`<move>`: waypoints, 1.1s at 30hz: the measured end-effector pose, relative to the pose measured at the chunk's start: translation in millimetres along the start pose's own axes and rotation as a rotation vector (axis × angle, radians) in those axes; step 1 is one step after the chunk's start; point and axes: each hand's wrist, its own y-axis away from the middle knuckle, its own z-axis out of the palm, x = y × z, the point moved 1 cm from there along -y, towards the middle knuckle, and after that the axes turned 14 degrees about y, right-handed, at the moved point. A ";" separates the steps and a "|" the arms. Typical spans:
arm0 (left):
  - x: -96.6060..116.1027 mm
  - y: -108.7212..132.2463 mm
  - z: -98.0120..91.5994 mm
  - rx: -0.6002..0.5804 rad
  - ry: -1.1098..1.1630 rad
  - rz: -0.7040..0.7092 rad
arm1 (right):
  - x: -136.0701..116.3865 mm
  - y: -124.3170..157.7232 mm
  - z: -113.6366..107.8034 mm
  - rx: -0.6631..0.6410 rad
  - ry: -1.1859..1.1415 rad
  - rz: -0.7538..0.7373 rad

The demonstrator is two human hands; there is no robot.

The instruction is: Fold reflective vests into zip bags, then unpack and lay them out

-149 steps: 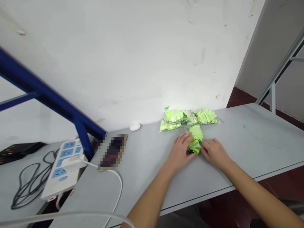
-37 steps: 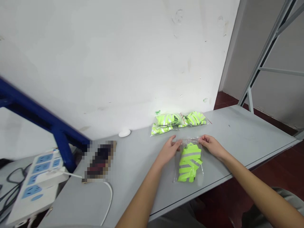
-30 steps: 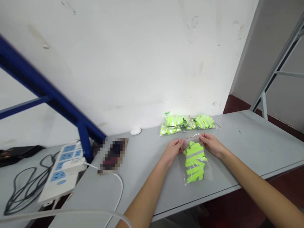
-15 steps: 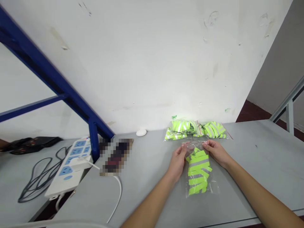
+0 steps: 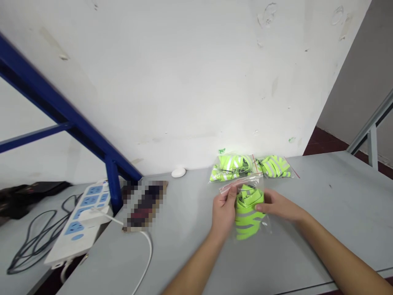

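Observation:
A clear zip bag [image 5: 249, 221] holds a folded bundle of neon-yellow strap with grey reflective stripes. My left hand [image 5: 225, 211] grips the bag's left side near its red-lined top edge, thumb in front. On the right side, my right hand [image 5: 274, 206] pinches the bag, its thumb pressing over the yellow bundle and the other fingers hidden behind. Just beyond, several similar bags [image 5: 235, 164] of neon strap lie against the wall, partly stacked.
A white oval object [image 5: 178, 172] sits by the wall. Left of it are a pixelated flat item [image 5: 145, 207], a white cable [image 5: 150, 250], a power strip [image 5: 80, 223] and a blue metal frame [image 5: 76, 131]. The grey tabletop [image 5: 325, 213] extends right.
My right hand has moved from the bag's top right corner down to its side, over the bundle. The bag's top edge now tilts, higher at the right. The camera view has shifted slightly.

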 end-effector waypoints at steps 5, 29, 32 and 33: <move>30.7 -4.2 -6.0 -0.231 -0.235 0.404 | -18.7 -3.9 9.0 0.249 0.308 -0.186; -32.0 -14.1 -23.0 -0.521 -0.559 0.787 | 15.1 0.2 -5.1 0.249 0.236 -0.198; -33.7 -15.3 -24.1 -0.562 -0.582 0.786 | 14.2 -0.1 -5.9 0.195 0.198 -0.189; -34.3 -15.6 -24.0 -0.573 -0.590 0.794 | 13.6 0.0 -6.2 0.179 0.198 -0.191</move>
